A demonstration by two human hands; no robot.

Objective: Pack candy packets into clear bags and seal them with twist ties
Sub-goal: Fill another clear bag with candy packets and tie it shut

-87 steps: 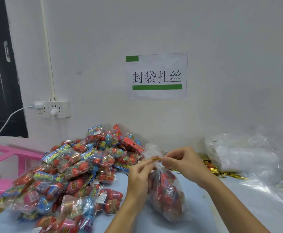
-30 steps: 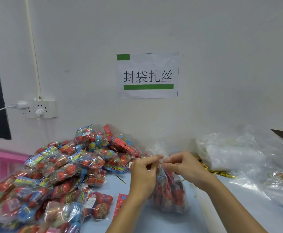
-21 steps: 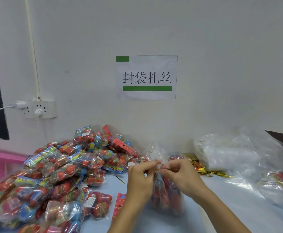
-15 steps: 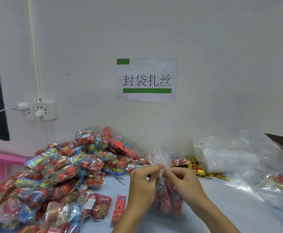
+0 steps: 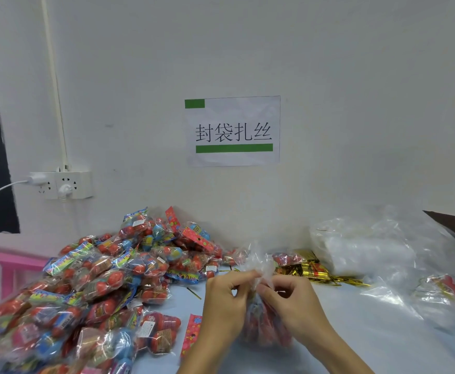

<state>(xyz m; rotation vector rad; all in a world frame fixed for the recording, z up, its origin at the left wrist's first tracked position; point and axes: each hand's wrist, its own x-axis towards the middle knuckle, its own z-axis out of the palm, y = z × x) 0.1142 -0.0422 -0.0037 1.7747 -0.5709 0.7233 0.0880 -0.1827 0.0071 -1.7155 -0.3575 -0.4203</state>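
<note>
A clear bag [image 5: 261, 326] filled with red candy packets stands on the pale blue table [image 5: 356, 333] in front of me. My left hand [image 5: 225, 300] and my right hand [image 5: 288, 300] both pinch its gathered neck, where the crinkled top [image 5: 258, 261] flares up. The twist tie is hidden between my fingertips. A big heap of filled candy bags [image 5: 107, 279] lies to the left. Gold twist ties [image 5: 312, 272] lie in a bundle behind my right hand.
A pile of empty clear bags [image 5: 377, 252] sits at the right, with loose plastic spreading toward the table edge. A loose red candy packet [image 5: 191, 333] lies left of my left wrist. A wall socket [image 5: 61, 184] and a paper sign [image 5: 233, 130] are on the wall.
The gold tie seen earlier at the bag's neck is now hidden in my fingers. Both hands stay pinching the neck and have sunk slightly lower in view.
</note>
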